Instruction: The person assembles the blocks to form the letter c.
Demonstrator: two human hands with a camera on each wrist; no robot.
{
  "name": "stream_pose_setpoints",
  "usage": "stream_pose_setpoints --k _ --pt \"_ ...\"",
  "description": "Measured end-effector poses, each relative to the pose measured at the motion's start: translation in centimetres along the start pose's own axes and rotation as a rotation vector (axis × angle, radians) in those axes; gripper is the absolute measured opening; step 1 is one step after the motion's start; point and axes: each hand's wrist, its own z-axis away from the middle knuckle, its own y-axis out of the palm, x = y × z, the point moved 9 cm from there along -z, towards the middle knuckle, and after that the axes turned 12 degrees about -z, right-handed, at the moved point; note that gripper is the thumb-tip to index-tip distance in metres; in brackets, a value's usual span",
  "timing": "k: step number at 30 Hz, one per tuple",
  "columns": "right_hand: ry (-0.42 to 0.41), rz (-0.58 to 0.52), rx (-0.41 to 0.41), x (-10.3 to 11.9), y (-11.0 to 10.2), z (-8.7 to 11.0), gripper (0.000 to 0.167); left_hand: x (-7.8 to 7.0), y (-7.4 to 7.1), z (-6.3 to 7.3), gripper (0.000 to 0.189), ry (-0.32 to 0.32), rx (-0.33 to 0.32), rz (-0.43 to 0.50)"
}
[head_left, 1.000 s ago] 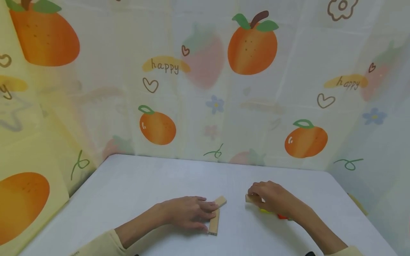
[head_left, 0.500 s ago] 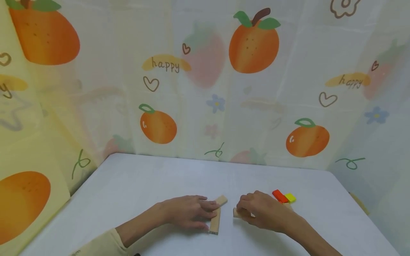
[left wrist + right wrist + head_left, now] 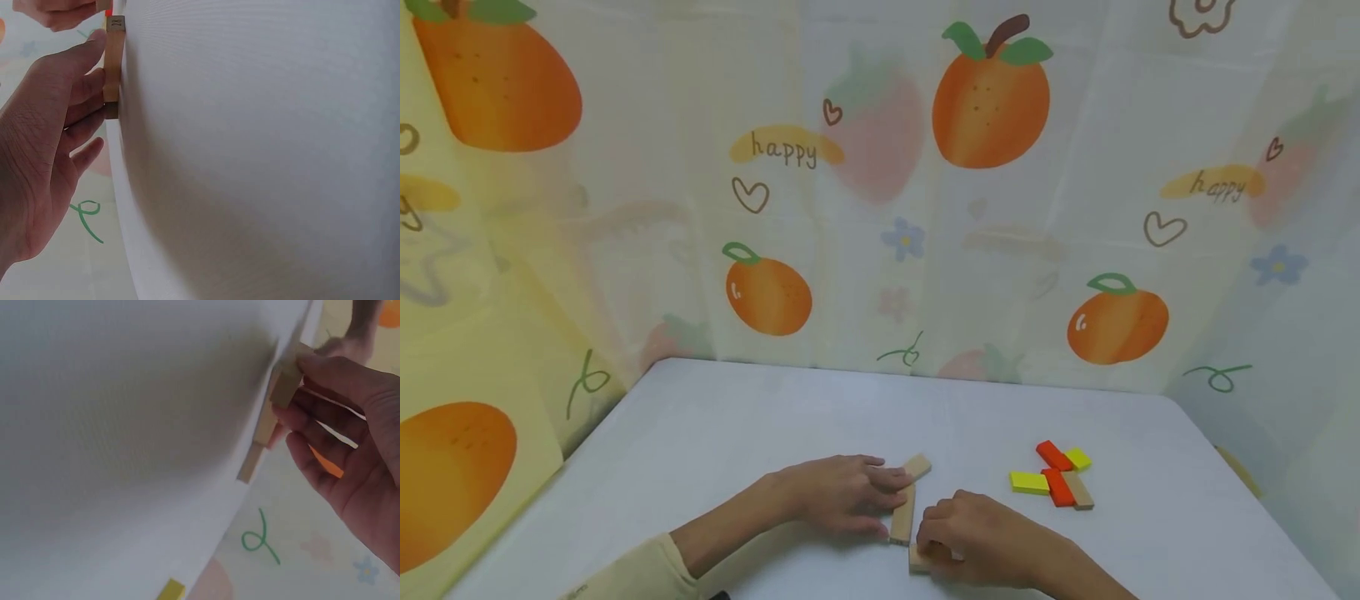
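Two plain wooden blocks lie end to end at an angle near the table's middle: a nearer block (image 3: 902, 518) and a farther block (image 3: 918, 467). My left hand (image 3: 844, 497) rests against them from the left, fingers extended, thumb by the near end. In the left wrist view, that near end (image 3: 115, 24) bears the number 28. My right hand (image 3: 988, 537) pinches another wooden block (image 3: 917, 559) between thumb and fingers, just right of the nearer block's near end. The right wrist view shows this held block (image 3: 287, 384) close to the other two; whether they touch, I cannot tell.
Right of the hands lies a loose group of blocks: a red block (image 3: 1054, 455), a yellow block (image 3: 1078, 458), another yellow block (image 3: 1028, 482), a second red block (image 3: 1058, 488) and a wooden block (image 3: 1078, 492). The white table (image 3: 760, 408) meets a fruit-patterned curtain (image 3: 850, 275) behind.
My right hand has carried its wooden block left and toward me, from beside the coloured blocks to the nearer block's end. The coloured group is now uncovered. My left hand stays put.
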Motion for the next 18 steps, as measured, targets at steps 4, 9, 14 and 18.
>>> stream_pose_setpoints --k 4,9,14,18 --pt "-0.028 0.008 0.012 0.4 1.1 -0.7 0.008 0.0 0.1 0.0 0.052 -0.006 -0.002 0.018" --pt "0.056 -0.028 0.022 0.1 1.6 -1.2 0.016 0.0 0.2 0.0 0.052 -0.001 -0.007 0.021" --pt "0.164 -0.150 0.027 -0.7 1.9 -1.4 0.019 -0.1 0.3 0.2 0.053 0.000 -0.013 -0.016" --pt "0.176 -0.201 0.014 -1.0 1.8 -1.4 0.021 -0.1 0.3 0.2 0.054 0.006 -0.025 -0.039"
